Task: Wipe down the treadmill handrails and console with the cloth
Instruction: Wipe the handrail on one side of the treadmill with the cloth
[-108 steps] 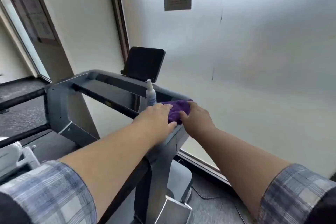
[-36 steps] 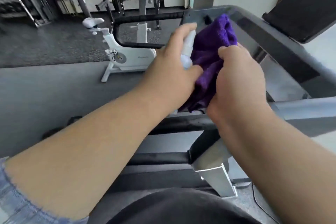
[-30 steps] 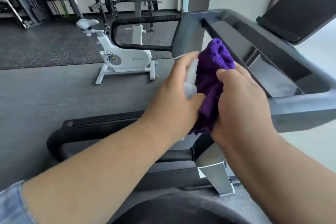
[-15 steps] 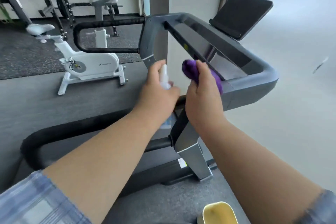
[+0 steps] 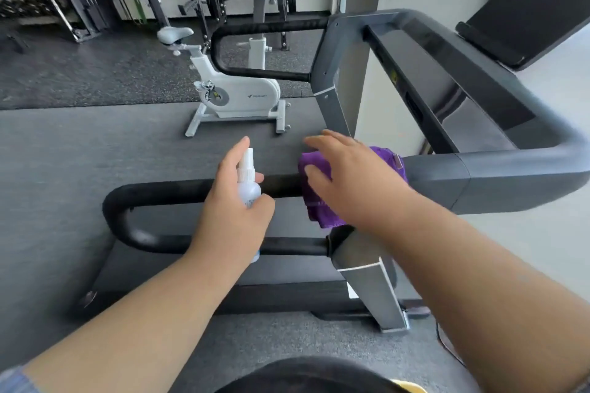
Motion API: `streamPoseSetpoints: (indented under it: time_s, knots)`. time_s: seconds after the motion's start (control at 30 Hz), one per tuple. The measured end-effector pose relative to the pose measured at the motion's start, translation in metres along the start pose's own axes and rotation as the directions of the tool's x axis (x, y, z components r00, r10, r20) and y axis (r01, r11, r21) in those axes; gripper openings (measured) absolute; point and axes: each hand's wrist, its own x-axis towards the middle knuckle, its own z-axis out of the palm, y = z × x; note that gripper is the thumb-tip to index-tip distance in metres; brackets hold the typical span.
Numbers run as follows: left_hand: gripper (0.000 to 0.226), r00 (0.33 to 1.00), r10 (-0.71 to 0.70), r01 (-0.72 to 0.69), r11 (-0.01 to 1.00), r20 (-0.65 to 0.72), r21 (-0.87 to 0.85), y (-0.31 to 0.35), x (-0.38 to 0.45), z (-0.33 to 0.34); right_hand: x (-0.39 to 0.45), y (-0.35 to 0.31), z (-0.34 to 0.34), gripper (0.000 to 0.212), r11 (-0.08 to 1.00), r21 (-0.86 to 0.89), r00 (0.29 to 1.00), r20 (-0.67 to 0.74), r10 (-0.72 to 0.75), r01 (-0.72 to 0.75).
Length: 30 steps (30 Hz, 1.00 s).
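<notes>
left hand clamped on spray bottle | right hand spread flat, pressing purple cloth onto near handrail, bottle at cloth's 9 o'clock | risk: unclamped cloth may slide off the rail

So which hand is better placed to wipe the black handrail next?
The right hand: it already presses the purple cloth on the black handrail. The left hand holds the spray bottle.

Cloth mostly hidden under right hand; bottle base hidden in left hand; console cut off at right edge.
</notes>
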Motion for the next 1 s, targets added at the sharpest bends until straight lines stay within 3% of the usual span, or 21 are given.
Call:
streamPoseSetpoints:
  time_s: [0.07, 0.13, 0.2, 0.43, 0.7, 1.0]
  knots:
    - [0.075, 1.000, -0.004, 0.004, 1.000, -0.011, 0.001, -0.002, -0.003, 0.005, 0.008, 0.027, -0.022, 0.057, 0.990, -0.119, 0.997, 0.045, -0.066, 0.071]
    - [0.075, 1.000, -0.013, 0.013, 1.000, -0.018, 0.001, -0.004, -0.007, 0.013, 0.017, 0.045, -0.026, 0.073, 0.964, -0.252, 0.963, 0.267, -0.017, 0.088]
    - [0.076, 1.000, -0.006, 0.006, 1.000, -0.031, -0.003, -0.005, -0.010, 0.020, 0.018, 0.054, -0.016, 0.085, 0.938, -0.322, 0.931, 0.365, -0.004, 0.130]
    - [0.083, 0.971, 0.055, -0.043, 0.997, -0.231, 0.058, -0.022, -0.024, 0.015, 0.019, 0.043, 0.027, 0.099, 0.812, -0.516, 0.960, 0.206, -0.190, 0.272]
    - [0.082, 0.964, -0.023, 0.035, 0.998, -0.265, 0.043, -0.058, -0.051, -0.017, 0.043, -0.018, 0.056, 0.084, 0.774, -0.499, 0.917, 0.285, -0.280, 0.391]
    - [0.072, 0.968, 0.031, -0.022, 0.999, -0.249, 0.036, -0.075, -0.036, -0.055, 0.069, -0.117, 0.113, 0.073, 0.754, -0.527, 0.913, 0.326, -0.247, 0.392]
